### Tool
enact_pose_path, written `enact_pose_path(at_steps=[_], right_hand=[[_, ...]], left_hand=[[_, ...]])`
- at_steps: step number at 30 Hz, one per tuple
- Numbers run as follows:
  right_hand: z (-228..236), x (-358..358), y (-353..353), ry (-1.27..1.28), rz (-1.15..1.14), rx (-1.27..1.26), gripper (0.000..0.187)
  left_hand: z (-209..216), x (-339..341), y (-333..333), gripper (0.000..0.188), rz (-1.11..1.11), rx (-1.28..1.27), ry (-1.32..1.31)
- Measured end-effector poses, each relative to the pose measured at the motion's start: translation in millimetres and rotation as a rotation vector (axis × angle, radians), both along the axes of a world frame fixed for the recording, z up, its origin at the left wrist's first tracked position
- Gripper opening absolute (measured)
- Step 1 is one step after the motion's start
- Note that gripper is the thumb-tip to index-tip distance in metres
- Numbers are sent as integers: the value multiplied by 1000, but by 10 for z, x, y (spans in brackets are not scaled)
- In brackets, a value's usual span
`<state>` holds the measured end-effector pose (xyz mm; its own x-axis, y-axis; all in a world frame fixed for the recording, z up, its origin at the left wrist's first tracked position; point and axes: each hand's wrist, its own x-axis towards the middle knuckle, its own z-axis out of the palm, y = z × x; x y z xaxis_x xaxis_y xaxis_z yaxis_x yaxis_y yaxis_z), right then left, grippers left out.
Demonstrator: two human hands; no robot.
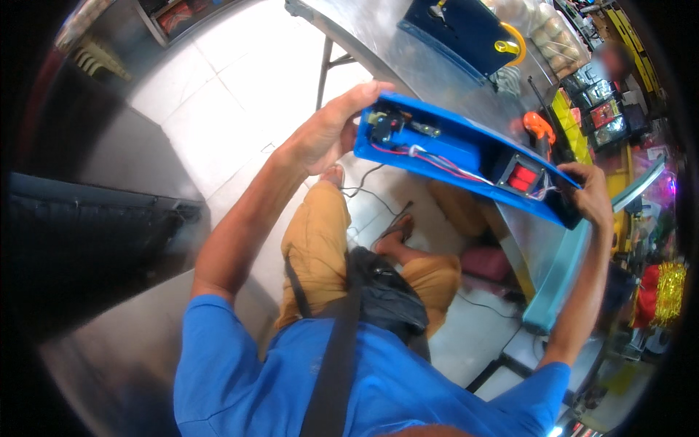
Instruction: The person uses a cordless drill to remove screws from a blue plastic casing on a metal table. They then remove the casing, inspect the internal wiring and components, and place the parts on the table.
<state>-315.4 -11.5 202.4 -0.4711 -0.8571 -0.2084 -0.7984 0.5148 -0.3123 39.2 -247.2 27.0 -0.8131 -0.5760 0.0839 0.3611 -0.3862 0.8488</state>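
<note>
Blu casing (459, 151) w/ red coil (521, 177); tan trousers (314, 231), wht flr tiles (233, 95).

The place looks like a small repair workshop, perhaps part of a shop. A long blue case (466, 153) is open, baring wires (444, 164) and a red-wound coil (522, 177), and an orange-handled tool (539, 125) lies by a metal tabletop (375, 40). Along the right, packets (603, 113) in clear wrapping, yellow strips (569, 124) and shiny red and gold trimmings (664, 293) crowd together like stock. The floor (233, 95) is of pale tiles, brightly lit.
</note>
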Motion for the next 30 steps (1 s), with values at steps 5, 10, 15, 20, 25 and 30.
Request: enact_pose_path(at_steps=[5,10,15,20,25,30], right_hand=[[19,4,27,-2,2,9,21],[24,87,34,22,-17,6,22],[-103,53,164,6,29,-111,26],[-160,122,209,68,39,-164,29],[-176,56,187,89,54,-110,27],[-269,-34,109,35,12,-104,23]], left_hand=[[1,1,-14,77,-27,-20,10],[-13,3,-29,81,-56,-46,12],[-7,-30,-43,87,-52,-57,14],[-11,-43,-73,92,-63,-115,2],[-57,-77,-114,91,-47,-132,3],[-57,-97,-85,89,-12,-94,-7]])
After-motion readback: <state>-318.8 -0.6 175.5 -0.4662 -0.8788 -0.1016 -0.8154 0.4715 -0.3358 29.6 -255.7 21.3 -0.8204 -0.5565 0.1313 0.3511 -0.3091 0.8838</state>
